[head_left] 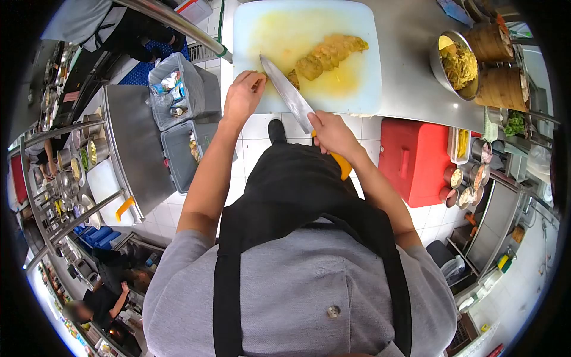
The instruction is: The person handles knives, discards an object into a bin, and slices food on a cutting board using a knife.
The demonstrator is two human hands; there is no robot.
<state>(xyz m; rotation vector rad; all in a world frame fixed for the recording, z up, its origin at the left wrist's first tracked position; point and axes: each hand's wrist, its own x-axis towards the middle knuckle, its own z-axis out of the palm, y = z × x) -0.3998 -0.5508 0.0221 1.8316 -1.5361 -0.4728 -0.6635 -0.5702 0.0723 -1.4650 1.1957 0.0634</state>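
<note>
A large chef's knife (285, 89) with a yellow handle is in my right hand (334, 134), its fingers wrapped round the grip. The blade points up and left across the white cutting board (363, 95). Close to the blade's left side, my left hand (242, 95) is curled at the board's left front edge; whatever its fingers hold is hidden. On the board lies a row of yellow-brown food (330, 55), seemingly cut into slices. A small darker piece (293, 78) of it rests just right of the blade. Yellow stains mark the board.
A metal bowl (436, 62) of yellowish shreds stands on the steel counter (410, 89), beside bamboo steamers (499, 89). Below is a red box (410, 160). Grey bins (205, 95) stand left. Other people (104, 303) work at the far left.
</note>
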